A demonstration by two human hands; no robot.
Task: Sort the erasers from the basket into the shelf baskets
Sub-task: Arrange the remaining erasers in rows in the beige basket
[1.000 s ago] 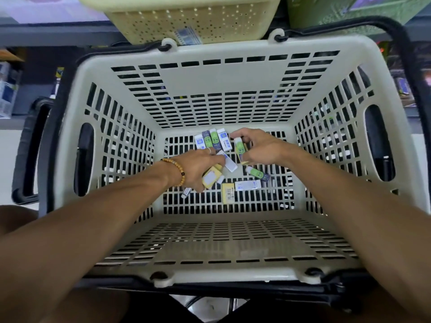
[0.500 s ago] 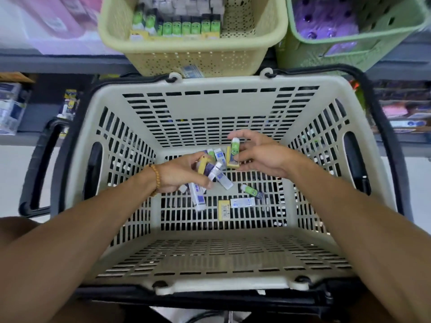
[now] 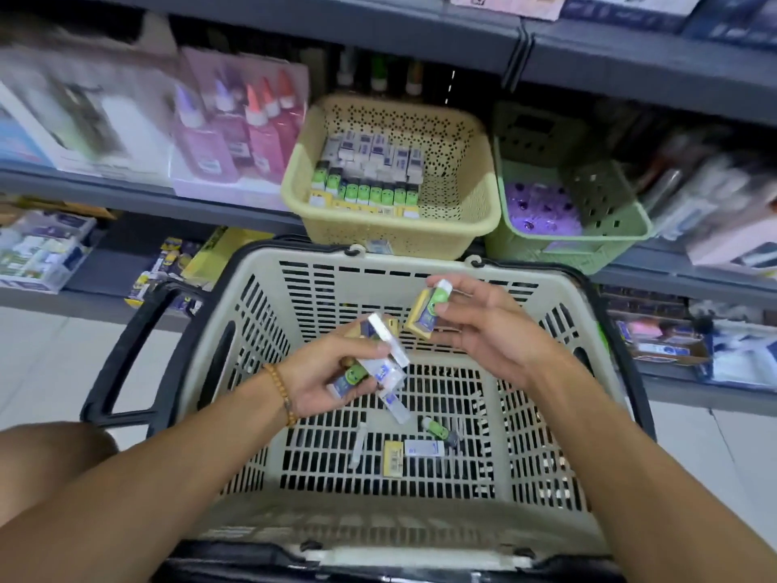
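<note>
A cream shopping basket (image 3: 420,263) with black handles sits in front of me. My left hand (image 3: 332,378) grips a bunch of several erasers (image 3: 380,363), white-blue, green and yellow, above the basket's middle. My right hand (image 3: 479,326) pinches a green eraser and a yellow one (image 3: 429,309) higher up, near the basket's far wall. A few erasers (image 3: 420,448) lie loose on the basket floor. On the shelf beyond stands a yellow shelf basket (image 3: 462,195) with rows of white-blue, green and yellow erasers (image 3: 366,174) in its left half.
A green shelf basket (image 3: 614,212) with purple items stands right of the yellow one. Pink glue bottles (image 3: 239,132) stand to the left on the same shelf. Lower shelves hold boxes of stationery (image 3: 38,254). My knee (image 3: 50,452) shows at lower left.
Both hands have lifted out of the basket's bottom with erasers in them, up toward the shelf. My view has tilted up, so the shelf baskets now show in full.
</note>
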